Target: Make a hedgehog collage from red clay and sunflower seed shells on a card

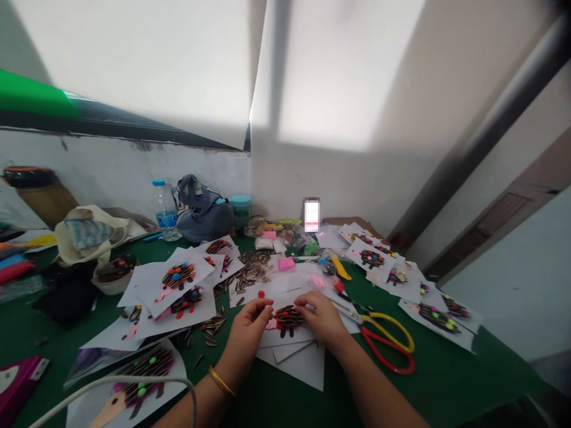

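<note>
A hedgehog picture [289, 320] lies on white paper in front of me, with sunflower seeds as spines on a red body and a pink snout. My left hand [250, 327] is beside the snout, thumb and fingertips closed together; whatever they hold is hidden. On the right edge of the spines, the fingers of my right hand [322, 318] are pinched, and I cannot make out what is between them. Just beyond my left fingertips sits a small red clay ball [261, 294]. Loose sunflower seeds [250, 272] are heaped behind and left of my hands.
Scissors [388, 342] with red and yellow handles lie right of my right hand. Finished hedgehog sheets [182, 278] are stacked at left, more sheets [372, 257] at right. Pink clay [286, 264], a water bottle [166, 217] and a blue bag [203, 214] stand behind. A cable [134, 378] crosses front left.
</note>
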`<state>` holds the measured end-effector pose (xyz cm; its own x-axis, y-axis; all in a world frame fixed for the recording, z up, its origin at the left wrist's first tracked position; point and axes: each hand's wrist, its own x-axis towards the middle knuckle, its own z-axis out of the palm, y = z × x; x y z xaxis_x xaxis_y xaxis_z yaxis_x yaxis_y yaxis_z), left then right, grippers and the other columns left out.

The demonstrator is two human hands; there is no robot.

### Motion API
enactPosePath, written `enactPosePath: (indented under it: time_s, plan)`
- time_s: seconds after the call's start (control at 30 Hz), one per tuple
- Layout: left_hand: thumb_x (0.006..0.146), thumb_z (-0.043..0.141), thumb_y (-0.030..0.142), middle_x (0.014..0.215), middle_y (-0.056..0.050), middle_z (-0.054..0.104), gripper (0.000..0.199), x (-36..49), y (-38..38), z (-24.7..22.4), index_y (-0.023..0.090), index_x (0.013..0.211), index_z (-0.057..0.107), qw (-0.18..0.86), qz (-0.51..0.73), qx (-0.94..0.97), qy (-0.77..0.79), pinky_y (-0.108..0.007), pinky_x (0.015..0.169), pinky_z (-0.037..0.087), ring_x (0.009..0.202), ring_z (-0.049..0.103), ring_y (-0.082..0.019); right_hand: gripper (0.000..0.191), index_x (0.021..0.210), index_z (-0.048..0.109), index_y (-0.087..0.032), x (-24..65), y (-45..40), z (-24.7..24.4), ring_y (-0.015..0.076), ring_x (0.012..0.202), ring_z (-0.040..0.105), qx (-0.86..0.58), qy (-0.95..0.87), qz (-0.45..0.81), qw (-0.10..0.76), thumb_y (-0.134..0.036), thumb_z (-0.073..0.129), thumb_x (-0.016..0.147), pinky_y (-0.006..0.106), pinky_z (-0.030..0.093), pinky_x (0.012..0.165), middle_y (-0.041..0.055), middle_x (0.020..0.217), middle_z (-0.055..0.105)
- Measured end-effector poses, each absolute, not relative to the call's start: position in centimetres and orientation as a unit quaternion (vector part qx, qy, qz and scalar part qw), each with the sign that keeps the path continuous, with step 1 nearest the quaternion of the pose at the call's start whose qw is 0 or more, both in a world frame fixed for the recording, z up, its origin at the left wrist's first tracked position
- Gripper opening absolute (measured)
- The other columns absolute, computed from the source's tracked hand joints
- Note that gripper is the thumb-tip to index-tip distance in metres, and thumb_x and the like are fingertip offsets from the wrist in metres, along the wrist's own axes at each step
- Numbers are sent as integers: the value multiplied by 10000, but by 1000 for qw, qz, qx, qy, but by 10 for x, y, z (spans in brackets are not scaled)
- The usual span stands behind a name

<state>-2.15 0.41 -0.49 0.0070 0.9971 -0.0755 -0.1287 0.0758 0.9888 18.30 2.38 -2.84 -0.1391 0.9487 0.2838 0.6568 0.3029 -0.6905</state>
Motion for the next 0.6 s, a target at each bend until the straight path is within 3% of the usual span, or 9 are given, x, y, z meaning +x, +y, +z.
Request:
enactPosePath:
  time_s: [0.6]
  plan:
    - [704, 743, 435, 808, -19, 646, 365, -22, 5, -8, 162, 942, 695, 562, 509, 446, 476, -258, 708, 445, 734, 559, -150, 123, 847, 741, -229, 182, 24, -26, 213, 878, 623, -564, -729, 201, 334, -206, 623, 819, 329, 418, 820, 20, 878, 733]
